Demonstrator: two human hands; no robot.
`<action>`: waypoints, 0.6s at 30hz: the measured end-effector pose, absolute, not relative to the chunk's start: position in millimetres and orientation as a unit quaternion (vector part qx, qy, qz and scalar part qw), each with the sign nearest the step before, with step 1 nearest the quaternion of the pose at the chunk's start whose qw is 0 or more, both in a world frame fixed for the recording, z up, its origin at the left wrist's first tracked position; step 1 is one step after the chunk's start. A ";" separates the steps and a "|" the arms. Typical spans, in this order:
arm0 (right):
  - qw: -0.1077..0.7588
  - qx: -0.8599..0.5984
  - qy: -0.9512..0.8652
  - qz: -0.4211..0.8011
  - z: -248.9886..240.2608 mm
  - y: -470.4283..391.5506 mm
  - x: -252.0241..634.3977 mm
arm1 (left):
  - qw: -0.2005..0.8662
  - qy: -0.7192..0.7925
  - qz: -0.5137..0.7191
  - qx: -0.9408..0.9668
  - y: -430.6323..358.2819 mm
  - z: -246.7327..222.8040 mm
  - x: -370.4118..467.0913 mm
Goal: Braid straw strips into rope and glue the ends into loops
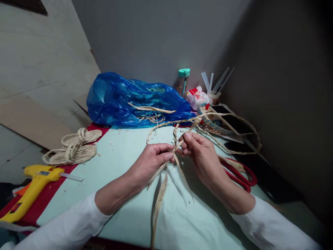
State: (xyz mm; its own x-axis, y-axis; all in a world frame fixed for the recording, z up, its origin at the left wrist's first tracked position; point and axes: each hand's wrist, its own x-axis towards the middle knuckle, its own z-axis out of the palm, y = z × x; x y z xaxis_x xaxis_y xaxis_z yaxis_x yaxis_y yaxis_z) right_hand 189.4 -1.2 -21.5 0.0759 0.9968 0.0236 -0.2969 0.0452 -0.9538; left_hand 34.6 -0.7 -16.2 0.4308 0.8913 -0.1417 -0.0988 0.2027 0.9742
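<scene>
Near the middle of the table, my left hand (153, 158) pinches a braided straw cord at the point where its loose strands fan out. Close on the right, my right hand (199, 147) is closed on the straw at the same spot, fingertips together. Loose dry strands (159, 199) hang down toward me below the fingers. The finished braid (256, 133) runs behind my hands and loops out to the right, over a phone. Part of the straw is hidden by my fingers.
A blue plastic bag (125, 99) lies at the back with straw on it. Coiled straw slippers (75, 147) and a yellow glue gun (39, 184) are at the left. Red-handled scissors (240, 175) lie by my right wrist. A jar (184, 81) and a cup of glue sticks (213, 93) stand behind.
</scene>
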 end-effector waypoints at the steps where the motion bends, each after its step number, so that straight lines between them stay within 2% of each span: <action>1: 0.600 -0.431 -0.408 0.536 -22.6 -0.7 189.7 | 0.668 0.385 0.379 0.511 -0.3 -16.5 34.1; 6: 0.599 -0.432 -0.399 0.543 -23.0 -0.3 190.5 | 0.629 0.387 0.423 0.525 0.3 -16.1 32.9; 8: 0.557 -0.428 -0.431 0.566 -23.6 -2.3 190.6 | 0.621 0.393 0.431 0.523 0.1 -16.8 33.5; 12: 0.418 -0.434 -0.519 0.607 -31.6 -8.5 188.3 | 0.608 0.391 0.439 0.533 -0.5 -20.5 34.0; 18: 0.376 -0.516 -0.560 0.528 -37.8 -9.5 185.0 | 0.517 0.439 0.401 0.616 0.7 -22.7 29.2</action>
State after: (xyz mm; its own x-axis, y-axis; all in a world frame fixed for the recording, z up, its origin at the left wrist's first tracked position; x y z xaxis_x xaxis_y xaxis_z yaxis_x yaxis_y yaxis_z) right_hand 185.0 -9.5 -37.8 -0.1834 0.9752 -0.1237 0.1812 -0.0902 -0.9793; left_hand 29.2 0.7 -22.7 0.2937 0.9551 0.0405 0.1268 -0.0809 0.9886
